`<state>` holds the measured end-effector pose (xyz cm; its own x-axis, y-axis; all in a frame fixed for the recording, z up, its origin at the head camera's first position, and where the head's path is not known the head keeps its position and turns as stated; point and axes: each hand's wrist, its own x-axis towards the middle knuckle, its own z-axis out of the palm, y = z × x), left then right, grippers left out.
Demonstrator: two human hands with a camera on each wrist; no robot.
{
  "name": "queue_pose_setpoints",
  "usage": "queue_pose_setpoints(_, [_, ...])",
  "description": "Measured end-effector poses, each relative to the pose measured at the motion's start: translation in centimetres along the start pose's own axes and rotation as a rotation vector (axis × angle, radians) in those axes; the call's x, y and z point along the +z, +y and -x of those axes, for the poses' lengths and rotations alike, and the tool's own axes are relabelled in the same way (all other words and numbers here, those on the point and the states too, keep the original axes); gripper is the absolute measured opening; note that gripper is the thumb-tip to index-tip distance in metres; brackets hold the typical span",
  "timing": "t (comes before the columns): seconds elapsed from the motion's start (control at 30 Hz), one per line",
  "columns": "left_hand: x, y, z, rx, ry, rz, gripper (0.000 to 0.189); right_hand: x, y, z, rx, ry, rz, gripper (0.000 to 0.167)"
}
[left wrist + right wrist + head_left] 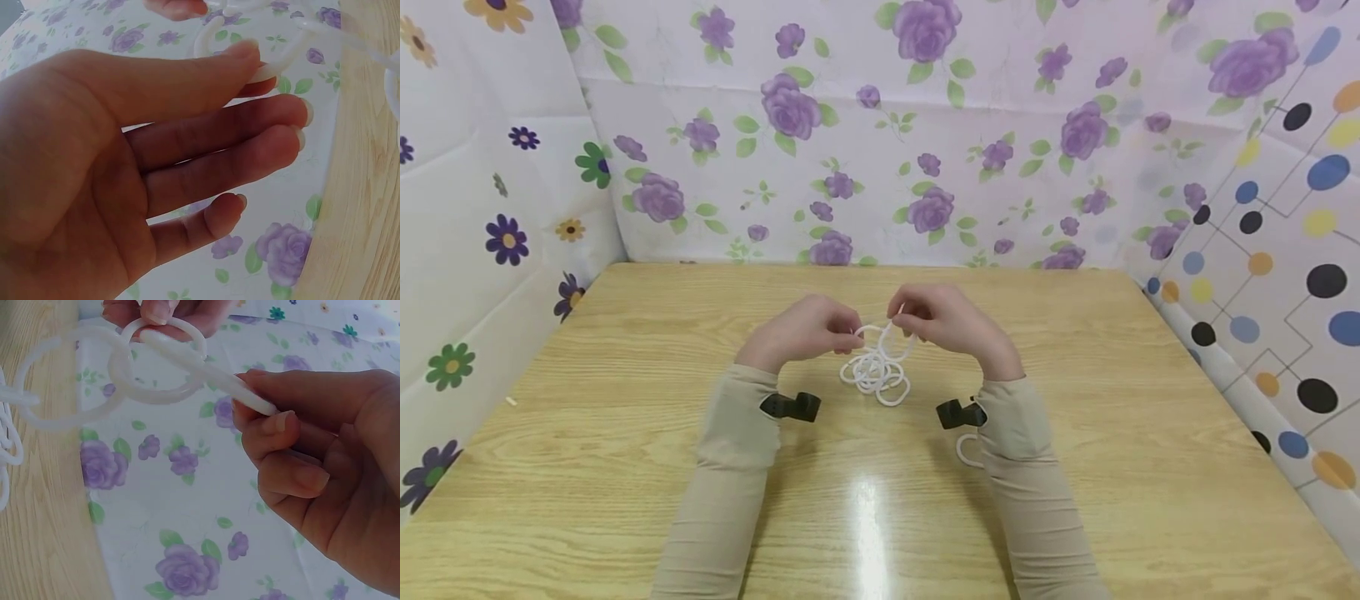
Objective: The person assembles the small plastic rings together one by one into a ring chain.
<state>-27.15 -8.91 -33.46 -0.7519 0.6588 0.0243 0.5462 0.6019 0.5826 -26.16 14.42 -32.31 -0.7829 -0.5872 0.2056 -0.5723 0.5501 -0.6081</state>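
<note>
My left hand (805, 333) pinches a white plastic ring (156, 395) between thumb and index finger, its other fingers loosely bent. Opposite it, my right hand (951, 323) pinches a second white ring (215, 375), seen nearly edge-on in the right wrist view. The two rings cross; whether they are linked I cannot tell. Another ring (75, 422) hooks through the left-held one and leads down to a heap of linked white rings (872, 372) on the table, just below both hands. Beside my right forearm lies one more white ring (966, 454), partly hidden by the sleeve.
The wooden table (625, 467) reaches back to a flowered cloth wall (865, 142), with patterned cloth on both sides. Black wrist cameras (802, 407) jut inward from both sleeves. A tiny white scrap (511, 401) lies near the table's left edge.
</note>
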Motion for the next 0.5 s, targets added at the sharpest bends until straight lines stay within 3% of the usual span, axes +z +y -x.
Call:
queue_pose_setpoints(0.17, [0.1, 0.5, -0.1, 0.021, -0.017, -0.023, 0.017, 0.1, -0.2, -0.1, 0.002, 0.0, 0.0, 0.007])
queue_pose_setpoints(0.5, [-0.1, 1.1, 0.1, 0.005, -0.03, -0.032, 0.017, 0.3, -0.3, -0.2, -0.01, -0.012, -0.013, 0.007])
